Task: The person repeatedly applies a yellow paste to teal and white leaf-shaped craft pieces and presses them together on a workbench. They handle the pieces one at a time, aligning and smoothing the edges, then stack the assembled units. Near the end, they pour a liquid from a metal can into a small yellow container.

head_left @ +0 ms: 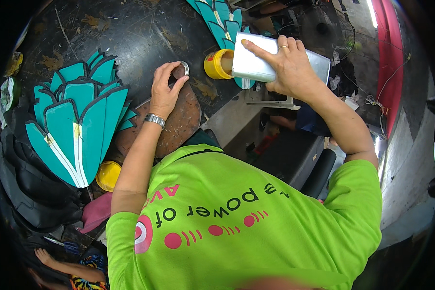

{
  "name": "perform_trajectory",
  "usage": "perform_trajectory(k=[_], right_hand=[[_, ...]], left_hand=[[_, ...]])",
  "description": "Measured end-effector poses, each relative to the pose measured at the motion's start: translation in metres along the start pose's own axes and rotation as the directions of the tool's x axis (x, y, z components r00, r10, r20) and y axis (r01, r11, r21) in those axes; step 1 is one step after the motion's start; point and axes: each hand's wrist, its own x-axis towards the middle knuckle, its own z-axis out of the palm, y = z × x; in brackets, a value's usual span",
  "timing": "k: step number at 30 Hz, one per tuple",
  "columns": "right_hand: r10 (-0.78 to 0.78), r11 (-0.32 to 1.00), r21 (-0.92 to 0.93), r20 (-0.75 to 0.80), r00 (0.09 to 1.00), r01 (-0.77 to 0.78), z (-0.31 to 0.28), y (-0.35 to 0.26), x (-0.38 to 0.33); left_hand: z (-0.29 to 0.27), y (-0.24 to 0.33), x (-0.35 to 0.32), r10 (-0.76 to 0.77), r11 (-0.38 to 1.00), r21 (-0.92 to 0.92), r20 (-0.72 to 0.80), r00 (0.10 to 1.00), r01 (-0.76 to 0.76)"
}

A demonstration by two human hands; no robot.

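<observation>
My right hand [295, 67] grips a silver rectangular metal can [256, 62] from above, fingers spread over its upper side. The can lies tilted almost flat, its end at the mouth of a yellow plastic tub [211, 65]. Something pale shows inside the tub; I cannot tell whether anything is flowing. To the left of the tub, my left hand [163, 92] pinches a small round metal lid [181, 70] between thumb and fingers. Stacked teal cut pieces [77, 116] with black edges and white strips lie left of this hand.
Under my left wrist lies a worn brown board [186, 118] on the dark table [135, 29]. A yellow lid [108, 176], pink cloth [95, 212] and black pieces [31, 179] sit nearer me. More teal pieces [222, 19] lie beyond the tub. Another person's hand [44, 257] shows lower left.
</observation>
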Motion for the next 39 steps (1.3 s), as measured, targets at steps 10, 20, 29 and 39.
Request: perform_trajectory(k=[10,20,29,39], right_hand=[[-0.015,1.0,0.023,-0.043,0.999,0.016,0.003,-0.004,0.005],[-0.061,0.997,0.044,-0.104,0.993,0.065,0.006,0.007,0.003],[0.06,0.993,0.092,0.086,0.994,-0.068,-0.035,0.037,-0.025],[0.069,0.997,0.02,-0.004,0.998,-0.069,-0.077,0.055,-0.058]], left_hand=[[-0.001,0.001,0.0,0.012,1.0,0.006,0.02,1.0,-0.012],[-0.001,-0.001,0.001,0.05,0.998,0.03,0.023,0.998,-0.051],[0.0,0.0,0.0,0.025,0.999,0.019,0.029,0.999,-0.025],[0.001,-0.001,0.001,0.032,0.999,0.008,0.025,0.999,-0.032]])
